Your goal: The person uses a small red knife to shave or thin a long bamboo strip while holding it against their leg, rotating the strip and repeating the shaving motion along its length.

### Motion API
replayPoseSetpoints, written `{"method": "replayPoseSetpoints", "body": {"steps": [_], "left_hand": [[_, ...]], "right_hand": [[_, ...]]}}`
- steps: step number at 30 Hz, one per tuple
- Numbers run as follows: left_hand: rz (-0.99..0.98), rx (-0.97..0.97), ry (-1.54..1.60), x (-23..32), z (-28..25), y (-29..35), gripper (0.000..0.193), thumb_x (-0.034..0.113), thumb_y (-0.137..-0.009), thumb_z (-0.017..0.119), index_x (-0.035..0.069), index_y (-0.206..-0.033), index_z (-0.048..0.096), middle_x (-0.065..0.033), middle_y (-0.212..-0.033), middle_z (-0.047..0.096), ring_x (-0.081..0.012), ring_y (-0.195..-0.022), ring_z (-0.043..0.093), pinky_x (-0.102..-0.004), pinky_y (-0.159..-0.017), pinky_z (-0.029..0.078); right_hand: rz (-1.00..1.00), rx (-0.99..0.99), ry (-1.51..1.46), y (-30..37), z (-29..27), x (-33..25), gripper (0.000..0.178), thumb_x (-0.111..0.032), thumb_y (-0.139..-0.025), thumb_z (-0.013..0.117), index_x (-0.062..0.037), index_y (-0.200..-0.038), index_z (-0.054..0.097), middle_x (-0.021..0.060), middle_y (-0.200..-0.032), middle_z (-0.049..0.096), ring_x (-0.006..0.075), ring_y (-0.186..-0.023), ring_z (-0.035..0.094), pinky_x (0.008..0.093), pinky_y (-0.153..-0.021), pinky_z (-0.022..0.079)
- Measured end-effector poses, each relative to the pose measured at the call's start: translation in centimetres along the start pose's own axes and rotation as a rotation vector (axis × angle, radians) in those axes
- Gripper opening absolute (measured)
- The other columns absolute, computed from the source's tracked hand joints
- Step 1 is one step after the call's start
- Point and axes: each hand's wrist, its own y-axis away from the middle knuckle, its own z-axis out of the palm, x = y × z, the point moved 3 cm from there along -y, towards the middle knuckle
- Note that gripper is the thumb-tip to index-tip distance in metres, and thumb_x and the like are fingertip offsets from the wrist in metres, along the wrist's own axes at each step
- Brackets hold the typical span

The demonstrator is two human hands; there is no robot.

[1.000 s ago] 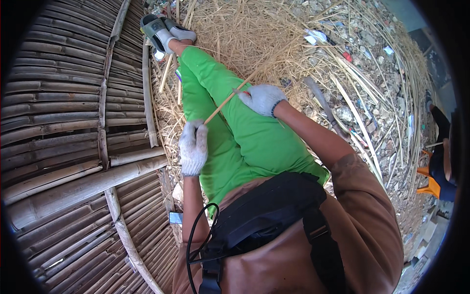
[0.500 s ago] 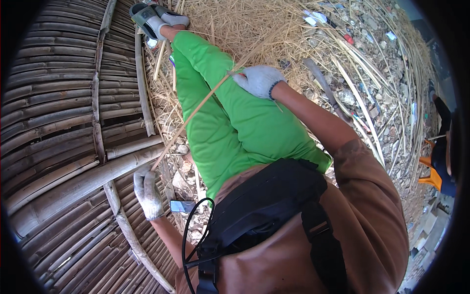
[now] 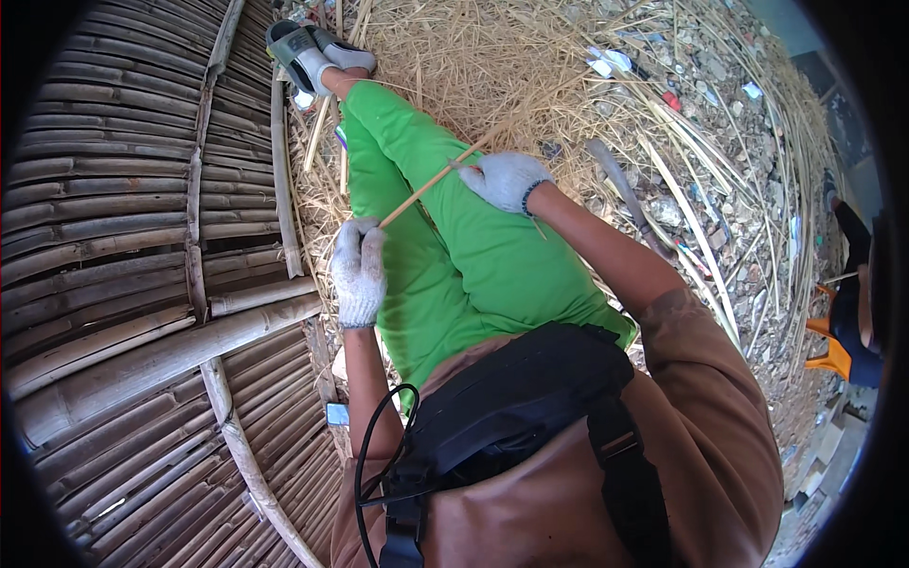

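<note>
My left hand [image 3: 360,275], in a whitish knit glove, pinches the near end of a thin bamboo strip [image 3: 415,196] above my green trousers [image 3: 417,284]. The strip slants up and right across my thighs, past my right hand [image 3: 507,182], which wears a similar glove and rests on my right thigh. My right hand is closed on what looks like a small knife [image 3: 456,163]. Its blade tip touches the strip by the thumb, and a thin end pokes out below the wrist. The glove hides most of the knife.
A slatted bamboo platform [image 3: 114,208] lies on my left. Straw shavings [image 3: 473,66] cover the ground ahead. At right are long pale strips [image 3: 696,227], a grey stick-like piece [image 3: 620,180] and rubble. A phone [image 3: 338,414] lies by my left forearm. Another person [image 3: 857,312] is near an orange chair [image 3: 829,346].
My left hand has moved up and right, from beside the platform to over my thigh, closer to my right hand. Less strip shows between the hands. My right hand has barely shifted.
</note>
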Motion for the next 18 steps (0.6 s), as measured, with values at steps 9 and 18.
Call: {"method": "replayPoseSetpoints", "body": {"steps": [9, 18], "left_hand": [[-0.310, 0.279, 0.345, -1.3, -11.1, 7.0, 0.010, 0.001, -0.099, 0.067, 0.004, -0.105, 0.074, -0.0075, -0.104, 0.072, -0.0160, -0.091, 0.061, -0.0335, -0.086, 0.053], [-0.209, 0.247, 0.257, -2.2, -13.8, 9.0, 0.011, 0.004, -0.105, 0.070, 0.005, -0.114, 0.075, -0.0042, -0.111, 0.071, -0.0124, -0.094, 0.063, -0.0300, -0.084, 0.054]], "right_hand": [[0.013, 0.008, -0.008, 0.2, 0.4, 1.1, 0.075, -0.066, -0.111, 0.038, -0.0070, -0.115, 0.084, 0.0256, -0.116, 0.081, 0.0459, -0.110, 0.078, 0.0572, -0.099, 0.061], [0.008, 0.012, 0.006, 0.5, -0.3, 0.3, 0.072, -0.065, -0.111, 0.040, -0.0081, -0.114, 0.083, 0.0253, -0.115, 0.081, 0.0466, -0.108, 0.078, 0.0580, -0.098, 0.061]]}}
